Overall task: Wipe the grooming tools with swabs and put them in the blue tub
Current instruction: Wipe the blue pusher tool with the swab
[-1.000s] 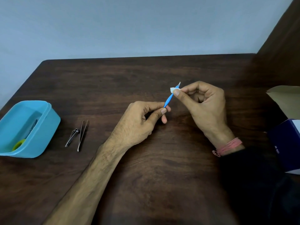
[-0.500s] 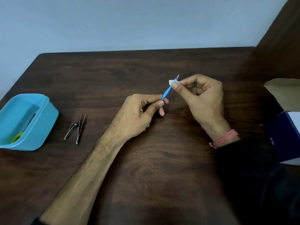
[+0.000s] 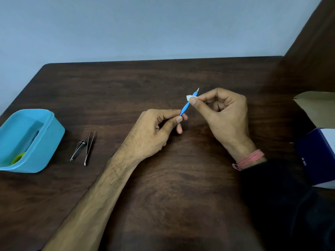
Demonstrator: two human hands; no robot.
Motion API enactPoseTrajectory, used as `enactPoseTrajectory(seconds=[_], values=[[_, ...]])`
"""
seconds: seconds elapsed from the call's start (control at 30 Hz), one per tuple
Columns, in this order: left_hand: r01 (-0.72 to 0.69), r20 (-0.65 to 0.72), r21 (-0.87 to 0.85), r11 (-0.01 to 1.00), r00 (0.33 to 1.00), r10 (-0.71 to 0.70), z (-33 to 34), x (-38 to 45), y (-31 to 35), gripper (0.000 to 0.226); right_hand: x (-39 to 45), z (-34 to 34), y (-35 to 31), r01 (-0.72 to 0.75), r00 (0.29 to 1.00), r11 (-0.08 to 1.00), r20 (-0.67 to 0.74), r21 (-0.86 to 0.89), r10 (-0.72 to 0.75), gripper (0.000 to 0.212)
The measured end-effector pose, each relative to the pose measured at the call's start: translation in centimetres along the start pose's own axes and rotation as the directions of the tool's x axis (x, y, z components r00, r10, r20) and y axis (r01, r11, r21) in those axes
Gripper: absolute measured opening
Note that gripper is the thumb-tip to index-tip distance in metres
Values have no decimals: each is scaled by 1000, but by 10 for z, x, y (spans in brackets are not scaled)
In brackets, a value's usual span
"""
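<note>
Dark wood-grain tabletop (image 3: 163, 187) fills most of the frame.

Blue tub (image 3: 52, 142) at left edge, mid-height, open top. Inside: a yellow-green item (image 3: 18, 158) at the near end and a dark slim item (image 3: 33, 137) along the floor; neither identifiable.

Dark blue and white box (image 3: 319, 156) at right edge; a tan cardboard flap (image 3: 317, 107) above it. Contents not visible.

Left hand (image 3: 154, 131), centre frame, pinches the lower end of a slim blue tool (image 3: 185, 107) between thumb and forefinger. Right hand (image 3: 223, 113) pinches a white swab (image 3: 190, 97) against the tool's upper end; metal tip protrudes above. Tool is raised off the tabletop, tilted up-right.

Right of the tub, lying side by side: tweezers (image 3: 90, 147), nail clipper (image 3: 78, 149).
</note>
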State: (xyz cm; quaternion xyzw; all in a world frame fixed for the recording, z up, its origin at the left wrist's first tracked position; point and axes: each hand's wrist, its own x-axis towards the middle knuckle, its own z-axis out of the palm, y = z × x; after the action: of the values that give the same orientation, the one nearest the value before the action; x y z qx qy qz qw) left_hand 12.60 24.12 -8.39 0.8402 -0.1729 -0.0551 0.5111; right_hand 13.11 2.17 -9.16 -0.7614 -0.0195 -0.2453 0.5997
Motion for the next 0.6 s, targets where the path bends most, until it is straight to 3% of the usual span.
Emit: enactPoseTrajectory(seconds=[0.3, 0.6], values=[[-33, 6, 75, 997, 999, 33, 1, -1, 0, 22, 7, -1, 3, -64, 990, 992, -116, 112, 77, 21], [-27, 5, 42, 999, 1000, 27, 1, -1, 1, 22, 8, -1, 3, -106, 992, 983, -56, 149, 115, 21]])
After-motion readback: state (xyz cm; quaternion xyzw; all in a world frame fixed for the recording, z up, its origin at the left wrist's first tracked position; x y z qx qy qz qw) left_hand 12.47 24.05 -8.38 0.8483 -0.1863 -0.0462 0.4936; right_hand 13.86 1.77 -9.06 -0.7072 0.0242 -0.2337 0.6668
